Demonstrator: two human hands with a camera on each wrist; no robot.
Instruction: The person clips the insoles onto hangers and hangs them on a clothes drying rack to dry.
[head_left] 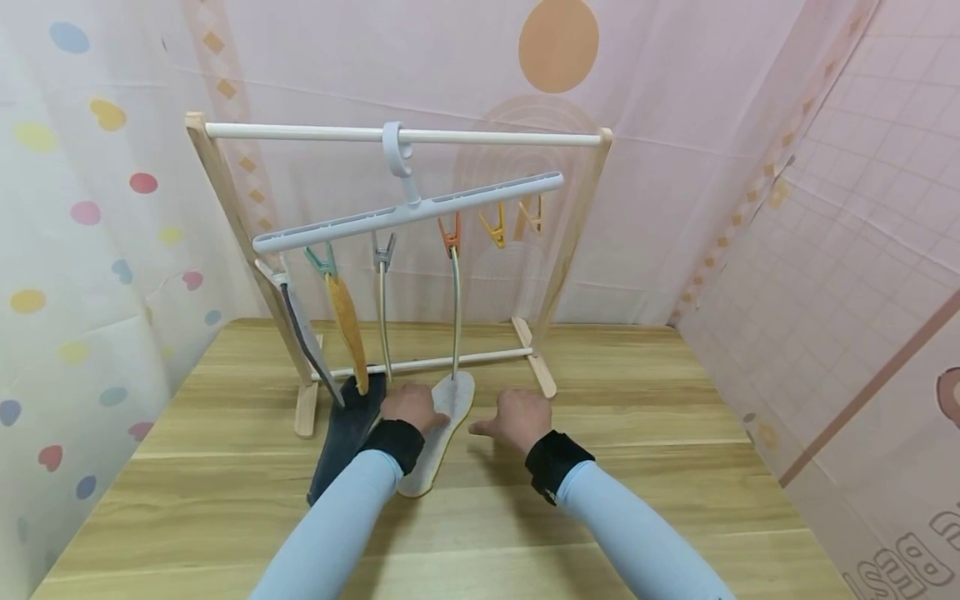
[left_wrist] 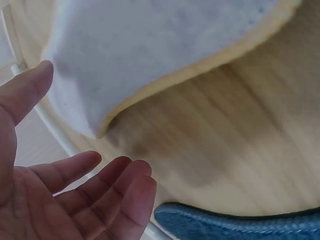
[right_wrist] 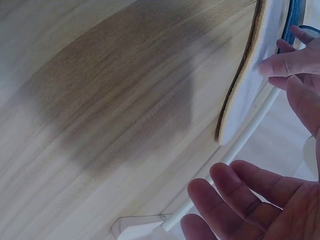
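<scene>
We see the grey insole (head_left: 442,433) lying flat on the table (head_left: 637,433), just before the drying rack's (head_left: 225,217) lower bar. Our left hand (head_left: 408,406) rests over its near edge with fingers loose and spread, gripping nothing; our right hand (head_left: 519,419) hovers just beside it, fingers relaxed. A dark blue insole (head_left: 345,442) lies alongside. Clipped insoles dangle from the hanger (head_left: 408,212) directly above, crowding the space.

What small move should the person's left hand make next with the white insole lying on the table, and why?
Probably curl the left hand around the white insole and lift it. The hand is open over its toe end, the insole lies flat on the table, and yellow clips on the hanger hang empty.
</scene>
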